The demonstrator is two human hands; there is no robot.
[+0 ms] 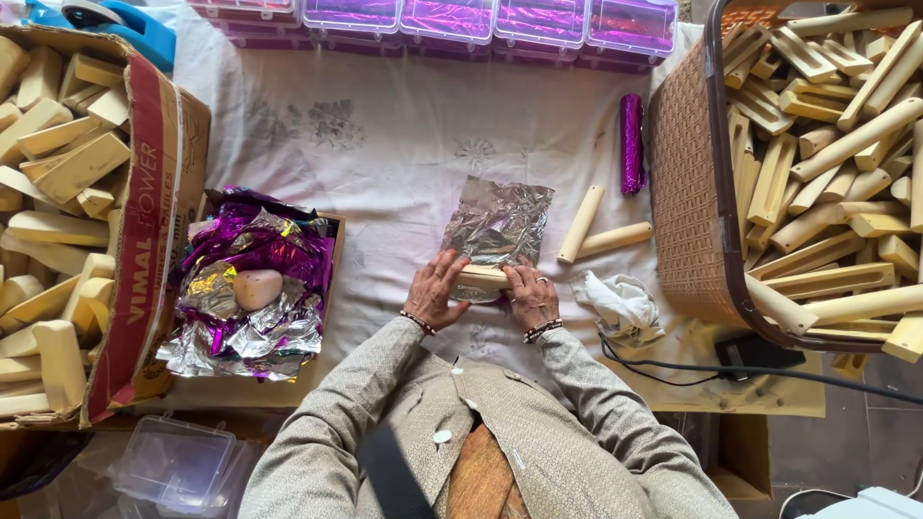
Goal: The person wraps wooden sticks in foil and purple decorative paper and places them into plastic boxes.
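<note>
White cloth-covered table (404, 135) with foil sheet (500, 223), wooden sticks (598, 231).

1. The wooden piece (481, 278) lies under both hands; the left hand (435, 290) and the right hand (532, 294) cover its ends, so its full length cannot be told.
2. The near edge of the silver foil sheet (498, 223) is hidden beneath that piece and the fingers.
3. The cardboard box (144, 240) is cut off by the left edge; its far side is out of view.
4. The woven basket (687, 192) runs past the top and right edges.
5. The purple-lidded cases (481, 19) are cropped at the top; their contents cannot be made out.
6. The pale lump (258, 287) sits half sunk in crumpled foil; its kind cannot be told.
</note>
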